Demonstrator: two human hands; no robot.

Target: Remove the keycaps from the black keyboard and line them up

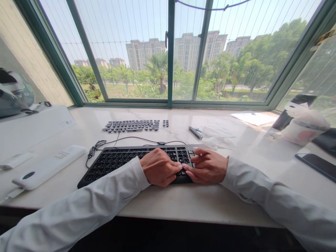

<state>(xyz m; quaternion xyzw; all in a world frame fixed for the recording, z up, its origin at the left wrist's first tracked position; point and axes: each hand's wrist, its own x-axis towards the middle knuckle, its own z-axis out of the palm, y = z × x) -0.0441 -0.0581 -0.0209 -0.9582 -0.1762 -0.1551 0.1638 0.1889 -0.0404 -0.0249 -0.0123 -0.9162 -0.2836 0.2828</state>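
Centrally, near the front edge of the pale bench (183, 203), a black keyboard (115, 162), cable coiled just behind its left end. Left hand (160, 167) curled loosely over the right part of the keyboard, fingers bent down onto the keys, gripping nothing visible. Right hand (208, 166) at the keyboard's right end, fingers half-bent and pinched toward the left hand's fingertips, the two touching or nearly so; whether a key sits between them, impossible to tell. Behind the keyboard, well apart, a flat set of loose black keycaps (132, 125) laid out in rows. Right of those, a small dark pen-like tool (195, 132) beside clear plastic wrapping (219, 134). Left of the keyboard, a white remote-like device (48, 167), and further left a helmet (13, 92) on a white box. Far right of the keyboard, a dark phone (316, 165), a bagged cup (304, 124) and paper sheets (253, 118). Behind everything, a green-framed window (170, 52).
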